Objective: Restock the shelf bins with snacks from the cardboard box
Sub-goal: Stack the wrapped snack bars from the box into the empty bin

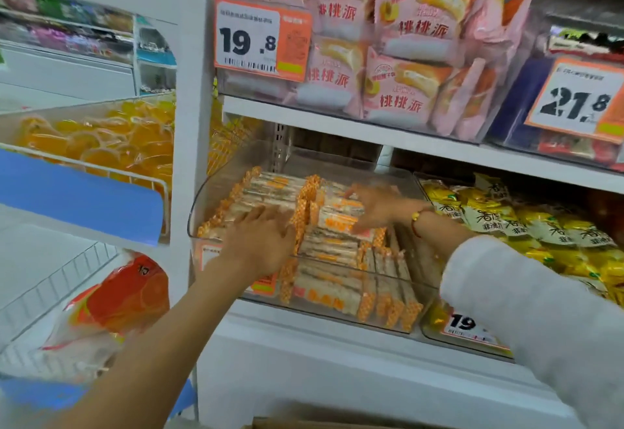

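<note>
A clear plastic shelf bin (199,202) on the lower shelf holds several orange-checked sandwich snack packs (331,249). My left hand (260,239) lies flat, fingers spread, on the packs at the bin's left side. My right hand (374,207) reaches in from the right and pinches the top pack (341,216) in the middle of the bin. A strip of the cardboard box (304,424) shows at the bottom edge.
Above, a bin of pink peach-pie packs (398,57) carries a 19.8 price tag (260,38). Yellow snack bags (526,222) fill the bin to the right. A blue-edged rack at left holds orange jelly cups (111,145) and an orange bag (111,300).
</note>
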`<state>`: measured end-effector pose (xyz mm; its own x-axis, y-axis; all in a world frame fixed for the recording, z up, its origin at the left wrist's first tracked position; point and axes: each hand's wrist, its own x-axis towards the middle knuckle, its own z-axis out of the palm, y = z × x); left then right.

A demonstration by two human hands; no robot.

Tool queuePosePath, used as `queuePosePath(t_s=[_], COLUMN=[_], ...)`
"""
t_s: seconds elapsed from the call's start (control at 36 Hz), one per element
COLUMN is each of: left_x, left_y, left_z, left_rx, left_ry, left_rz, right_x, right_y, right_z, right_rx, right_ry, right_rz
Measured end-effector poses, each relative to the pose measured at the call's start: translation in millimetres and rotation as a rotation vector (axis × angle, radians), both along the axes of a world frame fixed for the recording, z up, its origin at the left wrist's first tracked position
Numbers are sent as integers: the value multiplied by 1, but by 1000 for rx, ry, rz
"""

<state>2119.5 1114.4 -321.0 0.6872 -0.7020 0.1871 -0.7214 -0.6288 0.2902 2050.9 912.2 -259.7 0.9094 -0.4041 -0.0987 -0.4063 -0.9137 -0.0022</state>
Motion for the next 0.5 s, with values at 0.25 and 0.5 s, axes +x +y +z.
queuePosePath(t_s=[0.25,0.5], left_x=[3,5], left_y=[-2,-3], left_z=[-6,-5], left_rx=[138,114], left_ry=[-48,-7], left_rz=[20,22], right_x=[23,24], right_y=[3,3], right_z=[-58,-69], right_rx=[147,35], right_ry=[-193,-285], right_rz=[-28,5])
